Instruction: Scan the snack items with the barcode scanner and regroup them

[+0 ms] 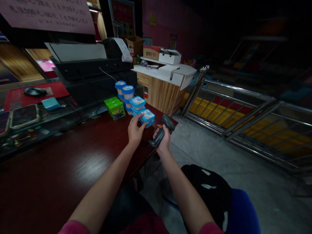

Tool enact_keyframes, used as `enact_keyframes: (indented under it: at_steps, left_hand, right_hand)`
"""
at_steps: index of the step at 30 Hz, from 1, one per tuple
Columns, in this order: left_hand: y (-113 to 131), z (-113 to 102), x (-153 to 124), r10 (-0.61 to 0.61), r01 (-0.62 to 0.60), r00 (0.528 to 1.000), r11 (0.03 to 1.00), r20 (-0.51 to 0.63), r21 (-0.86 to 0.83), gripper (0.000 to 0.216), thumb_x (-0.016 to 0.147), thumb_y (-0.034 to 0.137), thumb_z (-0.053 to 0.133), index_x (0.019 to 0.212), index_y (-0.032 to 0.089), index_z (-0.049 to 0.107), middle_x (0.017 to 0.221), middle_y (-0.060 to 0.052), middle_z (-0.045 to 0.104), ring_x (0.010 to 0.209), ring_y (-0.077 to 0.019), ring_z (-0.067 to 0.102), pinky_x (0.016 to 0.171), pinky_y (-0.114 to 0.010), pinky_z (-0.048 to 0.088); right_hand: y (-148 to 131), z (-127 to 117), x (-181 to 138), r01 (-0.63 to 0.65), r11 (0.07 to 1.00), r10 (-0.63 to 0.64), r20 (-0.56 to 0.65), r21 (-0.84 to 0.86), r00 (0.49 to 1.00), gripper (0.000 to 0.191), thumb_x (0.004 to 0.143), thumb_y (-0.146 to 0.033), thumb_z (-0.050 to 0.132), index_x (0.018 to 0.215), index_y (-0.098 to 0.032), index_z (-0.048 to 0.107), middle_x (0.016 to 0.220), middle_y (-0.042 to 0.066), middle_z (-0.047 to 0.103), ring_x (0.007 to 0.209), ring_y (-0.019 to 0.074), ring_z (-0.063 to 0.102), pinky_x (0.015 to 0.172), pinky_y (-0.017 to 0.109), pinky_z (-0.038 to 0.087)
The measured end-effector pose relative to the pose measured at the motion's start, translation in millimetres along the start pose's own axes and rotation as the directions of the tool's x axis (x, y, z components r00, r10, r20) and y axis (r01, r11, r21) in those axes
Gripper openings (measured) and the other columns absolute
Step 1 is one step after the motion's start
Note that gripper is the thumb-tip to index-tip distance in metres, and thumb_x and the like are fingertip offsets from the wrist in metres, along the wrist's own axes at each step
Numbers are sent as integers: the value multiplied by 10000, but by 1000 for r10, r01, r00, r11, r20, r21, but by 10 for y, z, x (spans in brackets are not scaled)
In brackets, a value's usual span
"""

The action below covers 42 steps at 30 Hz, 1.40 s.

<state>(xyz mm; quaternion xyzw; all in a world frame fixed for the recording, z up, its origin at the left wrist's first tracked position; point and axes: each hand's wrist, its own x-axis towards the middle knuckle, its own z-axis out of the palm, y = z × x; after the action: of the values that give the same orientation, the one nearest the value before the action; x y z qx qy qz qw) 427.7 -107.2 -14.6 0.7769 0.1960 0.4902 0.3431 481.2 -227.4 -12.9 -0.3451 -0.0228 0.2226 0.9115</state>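
Note:
My right hand (164,139) is wrapped round the handle of a dark grey barcode scanner (168,123), held just past the desk's right edge. With thumb and fingers, my left hand (136,129) grips the near side of a blue-lidded plastic tub (148,115) at the desk's far corner. Behind it another rectangular blue tub (137,102) sits stacked on a similar one. Round tubs with blue lids (128,91) stand in stacks farther back. Left of these lies a bright green packet (115,107).
The dark red desk (97,146) runs to my left. A black printer (114,48) trails a paper receipt. A mouse (34,91), a phone (24,116) and a light blue box (50,103) lie on the glass shelf. Metal railings (234,107) and a blue chair (243,211) stand right.

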Motion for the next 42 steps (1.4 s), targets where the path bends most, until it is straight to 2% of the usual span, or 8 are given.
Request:
enact_keyframes:
  at_steps: [16, 22, 26, 30, 33, 36, 39, 42]
  left_hand:
    - [-34, 17, -101, -78, 79, 997, 996, 29, -34, 472, 888, 189, 709, 1343, 301, 658, 1316, -99, 561, 1294, -286, 556, 1161, -478, 450]
    - [-14, -250, -245, -92, 94, 994, 995, 51, -43, 707, 899, 242, 704, 1549, 278, 429, 1444, -150, 448, 1250, -293, 612, 1114, -476, 494]
    - [-51, -1010, -530, -29, 27, 999, 998, 40, 56, 728, 909, 232, 685, 1560, 248, 359, 1488, -166, 431, 1244, -259, 624, 1140, -450, 478]
    - [-9, -2203, -993, 73, -72, 997, 925, 13, 372, 591, 941, 233, 639, 1497, 247, 437, 1466, -144, 514, 1411, -270, 488, 1189, -443, 411]
    - [90, -3145, -1438, 37, -3, 998, 802, -45, 598, 469, 950, 272, 639, 1409, 269, 544, 1409, -125, 574, 1361, -281, 523, 1188, -461, 370]
    - [222, -3968, -1918, -13, 177, 976, 627, -218, 758, 422, 914, 314, 700, 1328, 294, 619, 1369, -122, 585, 1351, -325, 512, 1199, -509, 293]
    - [376, -4602, -2347, 14, 398, 886, 491, -464, 775, 516, 852, 409, 779, 1317, 265, 609, 1408, -152, 522, 1398, -378, 430, 1225, -551, 217]
    - [479, -5025, -2642, 6, 578, 772, 409, -636, 706, 781, 737, 499, 869, 1387, 230, 528, 1489, -187, 415, 1449, -416, 335, 1234, -587, 199]
  right_hand:
    - [-63, 12, 12, -82, 996, 82, -5, -43, 997, 299, 782, -444, 706, 883, -182, 605, 593, -72, 561, 435, 72, 493, 390, 184, 381]
    - [-107, 36, -172, -121, 986, 129, 61, -114, 990, 310, 771, -468, 705, 850, -179, 627, 596, -69, 552, 444, 66, 479, 398, 177, 393]
    - [30, 94, -505, -211, 962, 243, 189, -174, 951, 311, 743, -466, 721, 826, -177, 641, 618, -58, 554, 463, 68, 493, 390, 171, 400]
    - [390, 307, -991, -333, 888, 432, 325, -318, 841, 282, 763, -448, 730, 833, -190, 640, 633, -42, 569, 446, 85, 504, 367, 187, 412]
    - [740, 578, -1415, -428, 782, 610, 415, -453, 675, 271, 775, -437, 732, 855, -190, 654, 634, -28, 591, 425, 99, 512, 347, 197, 416]
    - [1085, 869, -1833, -474, 666, 745, 478, -576, 466, 315, 769, -449, 751, 876, -161, 683, 617, -25, 591, 401, 99, 504, 334, 202, 423]
    - [1399, 1102, -2207, -489, 577, 816, 488, -654, 309, 350, 748, -457, 785, 854, -136, 690, 606, -20, 597, 385, 99, 507, 320, 204, 429]
    - [1663, 1255, -2508, -486, 523, 844, 504, -700, 183, 351, 755, -454, 787, 843, -126, 695, 593, -17, 602, 370, 101, 509, 306, 205, 425]
